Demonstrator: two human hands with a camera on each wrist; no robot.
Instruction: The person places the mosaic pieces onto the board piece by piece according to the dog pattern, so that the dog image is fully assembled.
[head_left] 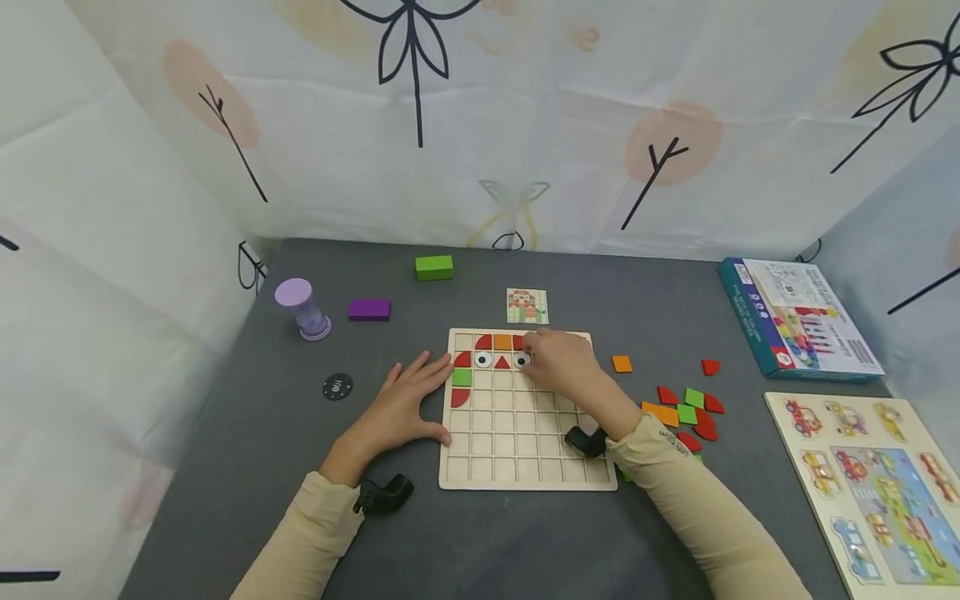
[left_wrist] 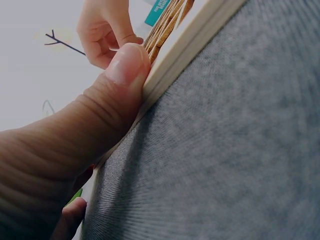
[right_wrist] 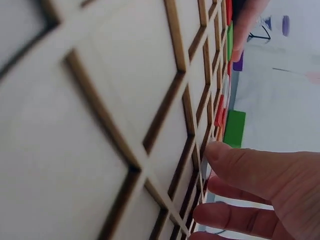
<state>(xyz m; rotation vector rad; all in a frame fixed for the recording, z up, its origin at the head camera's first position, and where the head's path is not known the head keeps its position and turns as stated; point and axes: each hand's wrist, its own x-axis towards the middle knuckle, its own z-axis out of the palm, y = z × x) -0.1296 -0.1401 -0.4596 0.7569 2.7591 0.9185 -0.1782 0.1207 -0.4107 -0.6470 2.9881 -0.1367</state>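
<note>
We see the pale grid board (head_left: 514, 425) lying flat on the dark grey worktop (head_left: 525, 546), with both hands at it. The left hand (head_left: 403, 406) is spread wide at the board's left side, its thumb touching the lower part of that edge and its fingertips up beside the red and green cells. The right hand (head_left: 564, 367) reaches over the board's upper right, its fingers bent down beside an eye piece (head_left: 521, 360) and a top-row red piece (head_left: 518, 342); we cannot tell whether it pinches either one. In other cells we find an orange square (head_left: 502, 342), a red triangle (head_left: 502, 362) between two eyes and a green square (head_left: 462, 377). A small pattern card (head_left: 527, 306) lies behind the board. To the right we see loose red, green and orange pieces (head_left: 705, 426), then a box (head_left: 810, 321) and a vehicle puzzle (head_left: 806, 444).
</note>
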